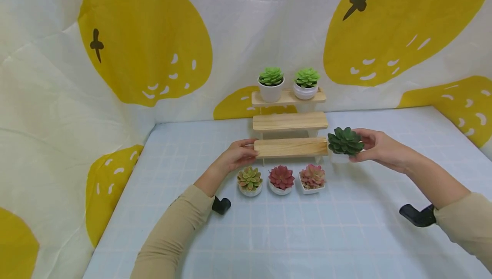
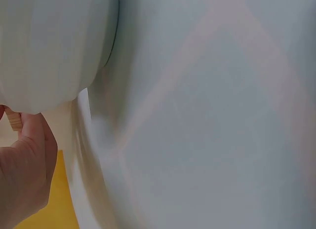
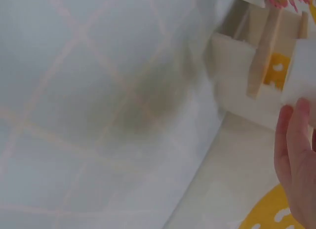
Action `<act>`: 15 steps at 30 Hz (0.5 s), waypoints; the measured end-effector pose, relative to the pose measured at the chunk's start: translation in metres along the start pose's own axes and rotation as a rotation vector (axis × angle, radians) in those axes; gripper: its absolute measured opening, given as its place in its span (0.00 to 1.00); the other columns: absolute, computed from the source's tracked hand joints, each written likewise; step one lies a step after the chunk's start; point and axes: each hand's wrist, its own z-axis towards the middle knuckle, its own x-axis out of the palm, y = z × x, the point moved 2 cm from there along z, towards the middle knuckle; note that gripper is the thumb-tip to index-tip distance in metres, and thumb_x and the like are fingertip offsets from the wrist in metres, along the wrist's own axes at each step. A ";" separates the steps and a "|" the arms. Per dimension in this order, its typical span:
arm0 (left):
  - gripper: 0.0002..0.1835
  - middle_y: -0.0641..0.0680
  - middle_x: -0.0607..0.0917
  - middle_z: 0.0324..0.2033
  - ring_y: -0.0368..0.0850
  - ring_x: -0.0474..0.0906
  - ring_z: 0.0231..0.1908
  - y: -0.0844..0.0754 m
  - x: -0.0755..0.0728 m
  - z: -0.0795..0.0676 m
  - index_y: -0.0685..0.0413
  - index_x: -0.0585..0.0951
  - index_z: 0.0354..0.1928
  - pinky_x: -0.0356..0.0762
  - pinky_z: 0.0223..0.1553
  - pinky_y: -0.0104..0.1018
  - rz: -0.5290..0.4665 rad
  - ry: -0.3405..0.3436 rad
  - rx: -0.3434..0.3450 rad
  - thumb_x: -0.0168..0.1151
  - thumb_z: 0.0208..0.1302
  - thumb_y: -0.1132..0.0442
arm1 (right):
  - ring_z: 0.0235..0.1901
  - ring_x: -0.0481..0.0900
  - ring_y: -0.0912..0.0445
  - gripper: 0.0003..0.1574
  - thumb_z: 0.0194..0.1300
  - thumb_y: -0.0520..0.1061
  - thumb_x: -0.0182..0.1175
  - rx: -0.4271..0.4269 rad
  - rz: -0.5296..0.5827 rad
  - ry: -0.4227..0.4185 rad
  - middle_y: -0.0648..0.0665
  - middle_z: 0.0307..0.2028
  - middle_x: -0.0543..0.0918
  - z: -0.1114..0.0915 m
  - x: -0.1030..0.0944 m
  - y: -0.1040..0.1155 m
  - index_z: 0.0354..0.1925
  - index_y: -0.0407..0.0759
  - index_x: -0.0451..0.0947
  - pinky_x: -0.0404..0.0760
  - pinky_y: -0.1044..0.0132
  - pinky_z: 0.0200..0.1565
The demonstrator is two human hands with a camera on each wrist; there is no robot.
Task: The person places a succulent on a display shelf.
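A three-step wooden plant stand (image 1: 290, 147) stands at the back of the table. My left hand (image 1: 239, 156) pinches the left end of its lowest step; in the left wrist view, a bit of wood shows between the fingers of that hand (image 2: 29, 170). Off the stand's right end, my right hand (image 1: 378, 147) holds a dark green potted succulent (image 1: 346, 141) above the table. Its white pot (image 3: 302, 73) is between thumb and fingers in the right wrist view. Two bright green potted succulents, one left (image 1: 270, 83) and one right (image 1: 306, 83), sit on the top step.
In front of the stand, in a row, are a yellow-green succulent (image 1: 250, 180), a dark red one (image 1: 281, 179) and a pink one (image 1: 312, 178) in white pots. Behind, a white cloth with yellow fruit prints (image 1: 238, 48) hangs over the pale blue checked tabletop (image 1: 288, 240).
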 end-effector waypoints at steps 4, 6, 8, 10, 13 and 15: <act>0.31 0.62 0.70 0.60 0.48 0.73 0.46 -0.001 0.000 0.000 0.58 0.66 0.66 0.67 0.57 0.46 0.003 -0.008 -0.006 0.56 0.60 0.77 | 0.43 0.77 0.60 0.41 0.54 0.31 0.65 -0.019 0.017 0.010 0.52 0.46 0.78 0.007 0.000 0.013 0.62 0.29 0.55 0.78 0.65 0.44; 0.31 0.62 0.70 0.60 0.47 0.73 0.46 -0.001 0.000 0.001 0.58 0.66 0.66 0.70 0.55 0.43 0.007 -0.010 -0.008 0.56 0.60 0.78 | 0.44 0.77 0.59 0.41 0.54 0.31 0.64 -0.021 0.022 0.015 0.52 0.46 0.78 0.011 0.000 0.019 0.62 0.29 0.55 0.78 0.65 0.44; 0.31 0.63 0.71 0.60 0.47 0.74 0.45 -0.002 0.000 0.002 0.58 0.66 0.66 0.71 0.53 0.42 0.012 -0.009 -0.004 0.56 0.60 0.77 | 0.44 0.77 0.60 0.40 0.54 0.31 0.64 -0.022 0.020 0.017 0.52 0.47 0.77 0.015 0.001 0.024 0.62 0.30 0.56 0.77 0.66 0.45; 0.31 0.63 0.71 0.60 0.47 0.73 0.45 -0.002 0.000 0.001 0.58 0.66 0.66 0.72 0.53 0.41 0.014 -0.008 -0.002 0.56 0.60 0.78 | 0.45 0.76 0.59 0.40 0.55 0.32 0.64 -0.030 0.021 0.028 0.51 0.48 0.77 0.020 0.003 0.029 0.62 0.30 0.55 0.77 0.66 0.45; 0.30 0.63 0.70 0.60 0.47 0.73 0.46 -0.002 0.000 0.001 0.58 0.66 0.66 0.71 0.54 0.42 0.019 -0.007 0.001 0.56 0.60 0.77 | 0.46 0.76 0.60 0.41 0.54 0.32 0.65 -0.037 0.027 0.032 0.50 0.49 0.76 0.026 0.006 0.037 0.62 0.30 0.55 0.77 0.66 0.46; 0.30 0.63 0.70 0.60 0.47 0.73 0.46 -0.001 0.001 0.000 0.58 0.66 0.66 0.71 0.53 0.42 0.020 -0.008 -0.001 0.56 0.60 0.77 | 0.46 0.76 0.60 0.42 0.54 0.32 0.65 -0.045 0.037 0.036 0.51 0.49 0.76 0.030 0.008 0.041 0.62 0.30 0.56 0.77 0.66 0.46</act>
